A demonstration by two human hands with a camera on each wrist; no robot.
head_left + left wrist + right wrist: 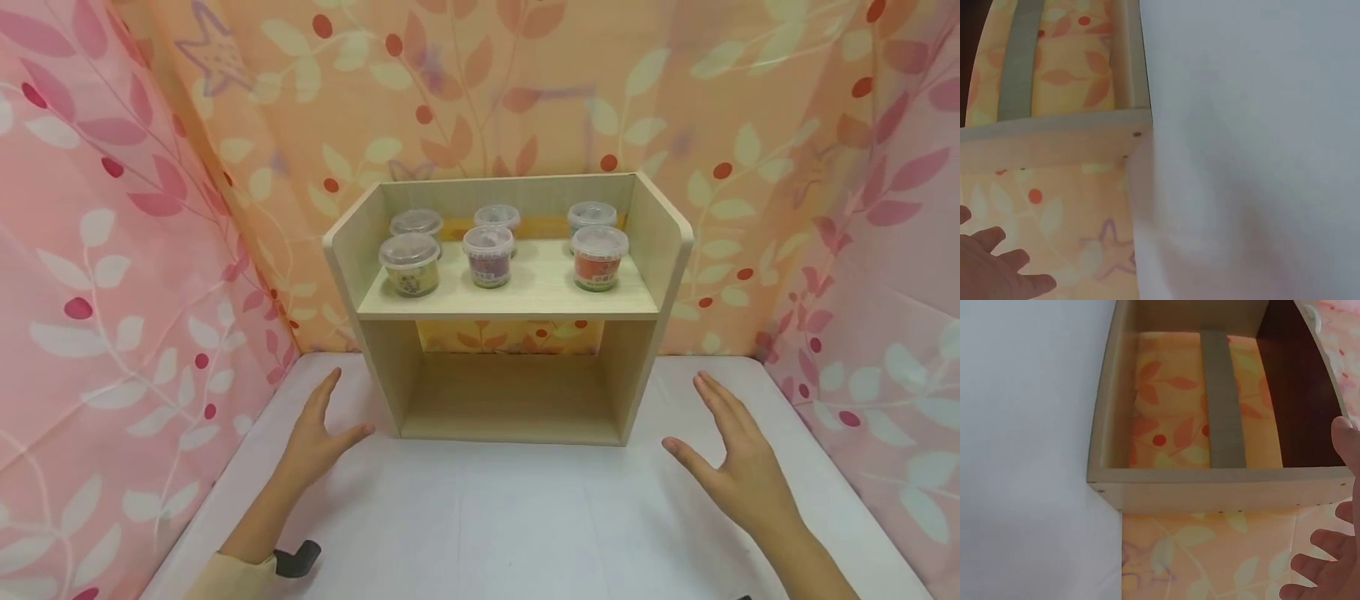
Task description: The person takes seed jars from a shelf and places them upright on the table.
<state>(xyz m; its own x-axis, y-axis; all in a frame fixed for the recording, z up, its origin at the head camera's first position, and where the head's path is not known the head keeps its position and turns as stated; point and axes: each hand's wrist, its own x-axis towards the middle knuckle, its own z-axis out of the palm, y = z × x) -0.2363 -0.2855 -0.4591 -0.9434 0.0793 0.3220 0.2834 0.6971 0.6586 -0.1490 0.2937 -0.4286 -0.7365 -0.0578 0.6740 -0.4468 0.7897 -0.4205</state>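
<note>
A pale wooden two-tier shelf (510,315) stands on the white table. Its upper board carries several small lidded tubs in two rows: in front a yellow tub (411,267), a purple tub (489,258) and an orange tub (598,260), with others partly hidden behind them. The lower compartment holds nothing visible. My left hand (318,442) hovers left of the shelf, fingers spread, touching nothing. On the right side my right hand (738,467) is likewise spread, apart from the shelf. Both wrist views show the shelf's side, with fingertips at the frame edge.
A white cloth (480,525) covers the table in front of the shelf. Patterned curtains (510,92) enclose the back and both sides. A black strap end (297,558) sticks out from the left sleeve.
</note>
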